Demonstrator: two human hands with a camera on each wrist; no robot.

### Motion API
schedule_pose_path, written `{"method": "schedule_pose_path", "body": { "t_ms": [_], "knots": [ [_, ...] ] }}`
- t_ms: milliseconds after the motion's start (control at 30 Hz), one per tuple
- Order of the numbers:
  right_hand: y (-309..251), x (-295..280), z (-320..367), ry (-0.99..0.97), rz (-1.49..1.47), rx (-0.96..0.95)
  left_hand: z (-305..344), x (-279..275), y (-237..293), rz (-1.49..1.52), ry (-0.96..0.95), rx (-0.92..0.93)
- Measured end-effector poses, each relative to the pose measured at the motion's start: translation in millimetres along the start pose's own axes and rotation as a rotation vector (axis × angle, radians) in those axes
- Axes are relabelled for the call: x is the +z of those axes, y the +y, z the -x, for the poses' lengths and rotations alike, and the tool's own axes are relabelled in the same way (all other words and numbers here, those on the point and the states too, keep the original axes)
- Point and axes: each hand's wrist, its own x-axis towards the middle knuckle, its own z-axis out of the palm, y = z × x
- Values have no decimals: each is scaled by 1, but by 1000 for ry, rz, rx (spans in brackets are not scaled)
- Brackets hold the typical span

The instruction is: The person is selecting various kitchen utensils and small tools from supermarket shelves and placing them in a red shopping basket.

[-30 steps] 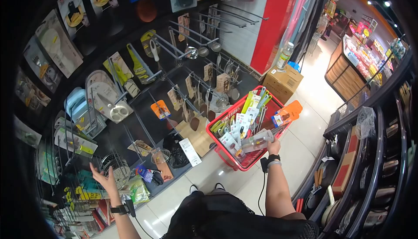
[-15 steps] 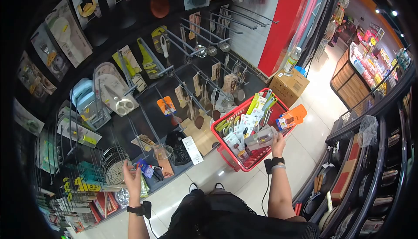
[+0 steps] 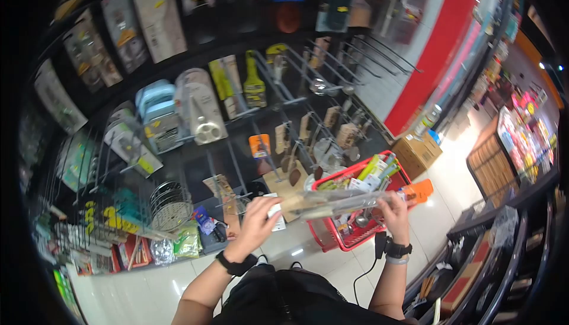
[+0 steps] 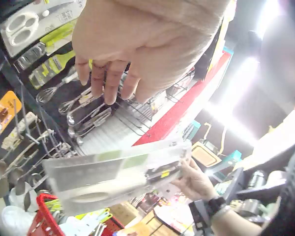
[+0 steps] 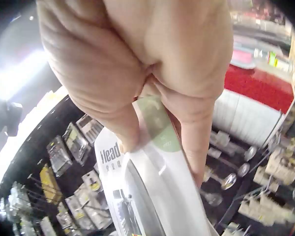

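My right hand (image 3: 396,212) pinches one end of a long flat package (image 3: 349,203), raised above the red shopping basket (image 3: 323,230). Printed white and green, the package (image 5: 160,177) shows a silver, blade-like shape on its face in the right wrist view. A dark part with a yellow sticker appears near the gripped end in the left wrist view. My left hand (image 3: 259,221) is by the package's other end, overlapping it in the head view. From the left wrist, the fingers of that hand (image 4: 147,44) hang loosely bent, apart from the package. Packaged utensils fill part of the basket.
Hooks with scissors (image 3: 207,132), brushes and ladles line the wall rack ahead. A wire basket (image 3: 172,206) and bagged goods are at the lower left. A cardboard box (image 3: 418,152) stands behind the shopping basket; shelves of pans (image 3: 474,277) run along the right.
My right hand has lifted the package up from the basket. The left hand has come rightward from the wire basket to the package's other end. The head view has turned left.
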Motion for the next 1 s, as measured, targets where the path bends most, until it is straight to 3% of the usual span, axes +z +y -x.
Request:
{"method": "schedule_pose_path", "body": {
  "t_ms": [100, 200, 333, 433, 500, 567, 633, 767, 1000],
  "knots": [
    [-27, 56, -4, -190, 107, -276, -6, -11, 20, 37, -19, 77],
    [-26, 102, -5, -321, 66, -224, 13, -23, 6, 343, -130, -135],
    [-39, 152, -2, -427, 67, -175, 57, -40, -23, 340, 43, -327],
    [-49, 186, 1, -533, -114, -315, 80, -62, -24, 375, 145, -409],
    [-54, 198, 2, -562, -134, -322, 91, -79, -24, 356, 275, -393],
    [-58, 204, 3, -593, -156, -328, 103, -105, -34, 323, 557, -641],
    [-63, 201, 6, -641, -56, -111, 109, -133, -57, 474, 871, -540],
    [-64, 210, 14, -669, -27, -163, 109, -209, -75, 447, 1209, -491],
    [-58, 218, 19, -684, -13, -170, 109, -272, -96, 390, 1291, -378]
  ]
}}
